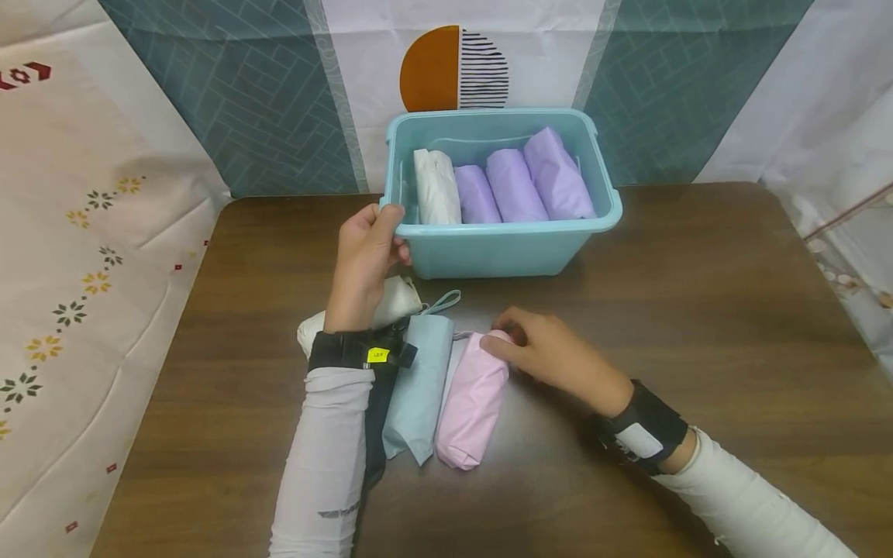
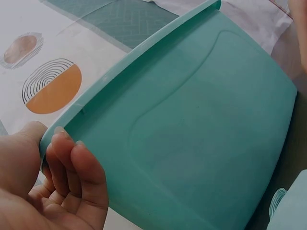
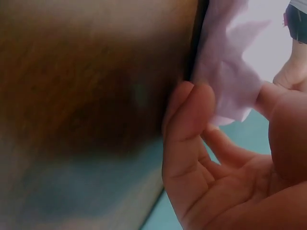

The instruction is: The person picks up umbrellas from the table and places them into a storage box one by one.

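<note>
My left hand (image 1: 363, 260) grips the front left corner of the light blue plastic bin (image 1: 488, 252), thumb on top of the rim and fingers curled underneath; the left wrist view shows the bin's outer wall beside them. With its thumb and fingers, my right hand (image 1: 551, 349) pinches the far end of a pink folded umbrella (image 1: 473, 411) lying on the table. In the right wrist view, the fingertips (image 3: 204, 103) are against its pink cloth. Left of it lie a light blue folded umbrella (image 1: 421, 380) with a wrist loop and a black one (image 1: 379, 426), partly under my left forearm.
Inside the bin stand a white wrapped bundle (image 1: 438, 190) and several purple ones (image 1: 515, 186). Another white bundle (image 1: 396, 302) lies behind my left wrist. The brown wooden table (image 1: 718, 294) meets a patterned cloth (image 1: 279, 101) at its back edge.
</note>
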Demonstrator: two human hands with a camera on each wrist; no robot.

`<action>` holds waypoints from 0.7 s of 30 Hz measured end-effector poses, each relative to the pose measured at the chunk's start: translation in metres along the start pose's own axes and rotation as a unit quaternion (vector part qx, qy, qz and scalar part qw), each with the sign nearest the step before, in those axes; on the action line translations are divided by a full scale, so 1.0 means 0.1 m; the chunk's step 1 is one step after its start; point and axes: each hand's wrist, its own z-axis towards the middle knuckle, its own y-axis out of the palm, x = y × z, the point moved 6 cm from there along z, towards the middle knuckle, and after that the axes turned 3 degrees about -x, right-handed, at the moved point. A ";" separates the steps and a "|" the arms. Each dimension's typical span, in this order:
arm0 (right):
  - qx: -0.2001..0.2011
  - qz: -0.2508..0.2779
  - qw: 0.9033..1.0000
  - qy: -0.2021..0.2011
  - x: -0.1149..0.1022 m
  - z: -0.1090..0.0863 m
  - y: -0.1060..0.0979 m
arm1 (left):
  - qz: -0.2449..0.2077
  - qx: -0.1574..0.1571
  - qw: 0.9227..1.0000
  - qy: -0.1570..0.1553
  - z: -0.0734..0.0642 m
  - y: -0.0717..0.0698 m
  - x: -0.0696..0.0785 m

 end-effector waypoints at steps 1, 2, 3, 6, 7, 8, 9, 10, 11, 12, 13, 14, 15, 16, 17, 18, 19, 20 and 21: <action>-0.002 0.003 1.000 0.005 0.00 0.01 0.00 | 0.000 0.000 1.000 0.000 0.00 0.00 0.00; -0.008 0.009 1.000 0.010 0.01 0.01 0.01 | 0.001 -0.001 1.000 0.000 0.00 0.00 0.00; -0.014 0.018 1.000 0.015 0.02 0.01 0.01 | 0.001 -0.002 1.000 0.001 0.00 0.01 0.01; -0.033 0.044 0.998 0.030 0.04 0.01 -0.02 | 0.003 -0.005 1.000 0.001 0.00 0.01 0.01; -0.034 0.045 0.998 0.031 0.05 0.01 -0.04 | 0.004 -0.006 1.000 0.001 0.00 0.01 0.01; -0.032 0.045 0.998 0.030 0.05 0.01 -0.08 | 0.004 -0.006 1.000 0.001 0.00 0.01 0.01; -0.027 0.041 0.998 0.027 0.05 0.02 -0.12 | 0.004 -0.006 1.000 0.001 0.00 0.01 0.01; -0.021 0.034 0.999 0.022 0.05 0.02 -0.16 | 0.005 -0.005 1.000 0.001 0.00 0.01 0.01; -0.014 0.027 0.999 0.020 0.06 0.02 -0.20 | 0.005 -0.005 1.000 0.000 0.00 0.01 0.01; -0.006 0.016 1.000 0.015 0.06 0.02 -0.23 | 0.005 -0.003 1.000 -0.001 0.00 0.00 0.01; 0.002 0.003 1.000 0.012 0.07 0.03 -0.27 | 0.007 -0.002 1.000 -0.002 0.00 0.00 0.01; 0.007 -0.006 1.000 0.009 0.08 0.03 -0.29 | 0.007 -0.001 1.000 -0.003 0.00 0.00 0.01; 0.011 -0.014 1.000 0.008 0.09 0.03 -0.30 | 0.006 0.000 1.000 -0.004 -0.01 -0.01 0.00; 0.015 -0.021 1.000 0.007 0.10 0.03 -0.31 | 0.008 0.000 1.000 -0.005 -0.01 -0.01 0.00; 0.018 -0.025 1.000 0.007 0.11 0.03 -0.31 | 0.007 0.000 1.000 -0.005 -0.01 -0.01 0.00; 0.021 -0.030 0.999 0.007 0.11 0.02 -0.31 | 0.006 0.000 1.000 -0.006 -0.01 -0.01 0.00; 0.024 -0.031 0.999 0.008 0.11 0.02 -0.31 | 0.006 0.000 1.000 -0.005 -0.01 -0.01 -0.01; 0.028 -0.030 0.999 0.007 0.10 0.01 -0.30 | 0.004 0.000 1.000 -0.005 -0.01 -0.01 -0.01; 0.032 -0.030 0.999 0.009 0.10 0.00 -0.30 | 0.004 0.000 1.000 -0.004 -0.01 -0.01 -0.01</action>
